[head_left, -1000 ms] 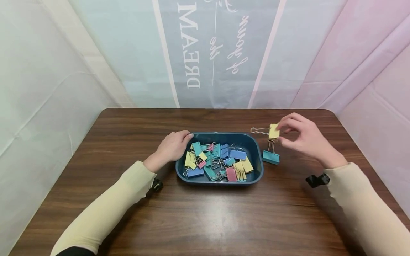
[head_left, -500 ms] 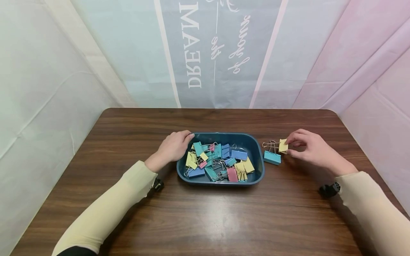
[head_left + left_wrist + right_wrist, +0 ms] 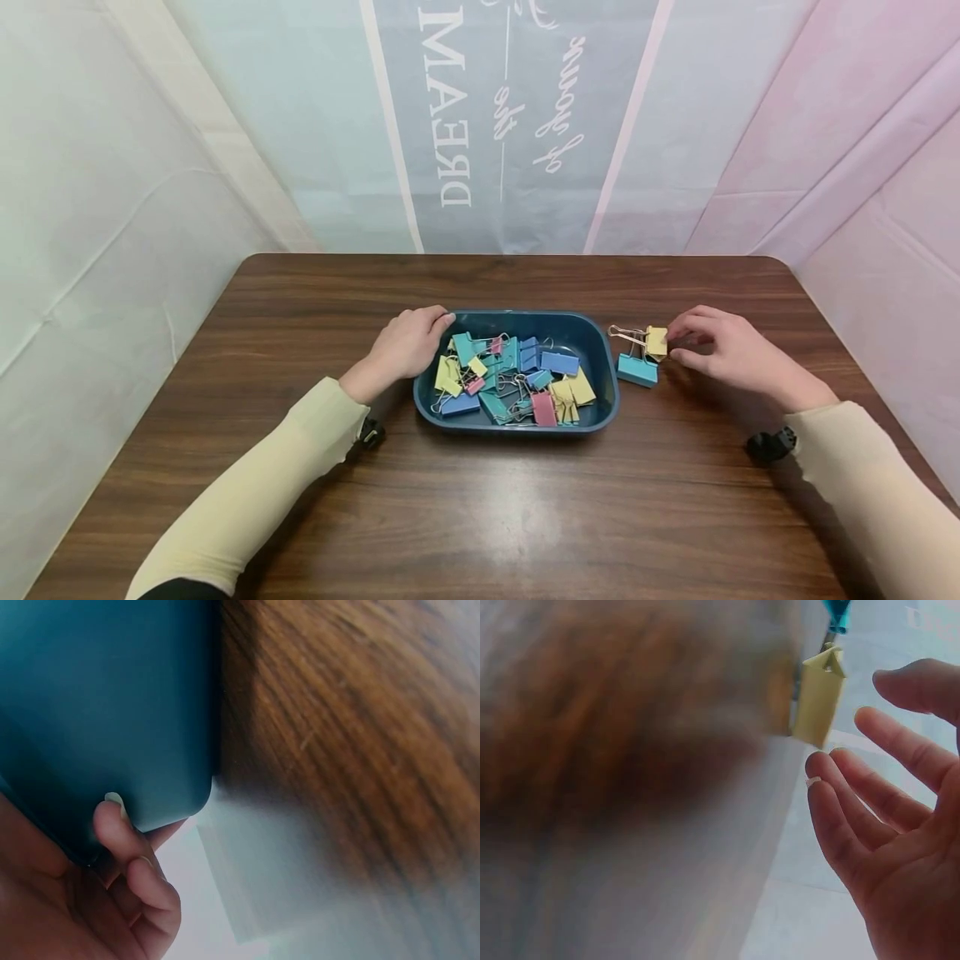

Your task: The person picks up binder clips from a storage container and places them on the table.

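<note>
At the upper left corner of a dark blue plastic bin point(image 3: 609, 392), my left hand point(image 3: 401, 346) grips the rim. The left wrist view has its fingers point(image 3: 154, 889) curled at the bin's corner. A yellow binder clip point(image 3: 657, 342) lies on the table right of the bin, its wire handles pointing left. Just below it is a teal binder clip point(image 3: 637, 370), whose handles meet or overlap the yellow one's. My right hand point(image 3: 723, 354) is right beside the yellow clip, thumb and fingers spread. In the right wrist view a small gap separates the fingertips from the yellow clip point(image 3: 819, 701).
Inside the bin lie several binder clips in blue point(image 3: 559, 363), teal, yellow and pink point(image 3: 543, 409), jumbled together. The brown wooden table point(image 3: 480, 517) reaches back to a printed curtain point(image 3: 502, 225), with pale cloth at both sides.
My right hand has carried the yellow clip right and down to the table near the teal clip, then let it go. The left hand stays on the bin.
</note>
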### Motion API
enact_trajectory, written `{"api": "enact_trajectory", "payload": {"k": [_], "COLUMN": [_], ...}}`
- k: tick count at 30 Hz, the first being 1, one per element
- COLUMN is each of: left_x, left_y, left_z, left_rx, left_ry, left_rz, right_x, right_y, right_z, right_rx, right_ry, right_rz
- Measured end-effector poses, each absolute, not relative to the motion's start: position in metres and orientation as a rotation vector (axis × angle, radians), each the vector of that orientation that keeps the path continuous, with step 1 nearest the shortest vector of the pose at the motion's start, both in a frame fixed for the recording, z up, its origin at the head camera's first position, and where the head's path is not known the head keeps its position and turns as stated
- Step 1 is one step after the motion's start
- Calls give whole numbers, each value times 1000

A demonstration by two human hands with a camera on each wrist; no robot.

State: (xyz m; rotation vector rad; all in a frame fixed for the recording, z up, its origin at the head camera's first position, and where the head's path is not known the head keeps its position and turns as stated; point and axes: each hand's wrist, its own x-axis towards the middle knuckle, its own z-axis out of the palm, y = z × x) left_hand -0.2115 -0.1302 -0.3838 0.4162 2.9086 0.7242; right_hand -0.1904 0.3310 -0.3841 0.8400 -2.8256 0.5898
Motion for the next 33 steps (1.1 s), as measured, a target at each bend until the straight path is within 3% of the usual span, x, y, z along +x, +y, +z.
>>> {"api": "enact_trajectory", "payload": {"k": [8,22,33], "left_x": [-212,-211,-211], "left_y": [-129,-130,-130], "left_z": [-385,-384,-382], "left_rx": [454,442,451], "left_ry": [2934,2920,2912], "left_rz": [725,746,754], "right_x": [-183,-153,-158], "right_y": [305,175,123], "right_z": [-364,-354,-366], "right_rx": [704,1128,1113], "right_ry": [-2710,-2615,-2831], "right_rz": [585,635,623]}}
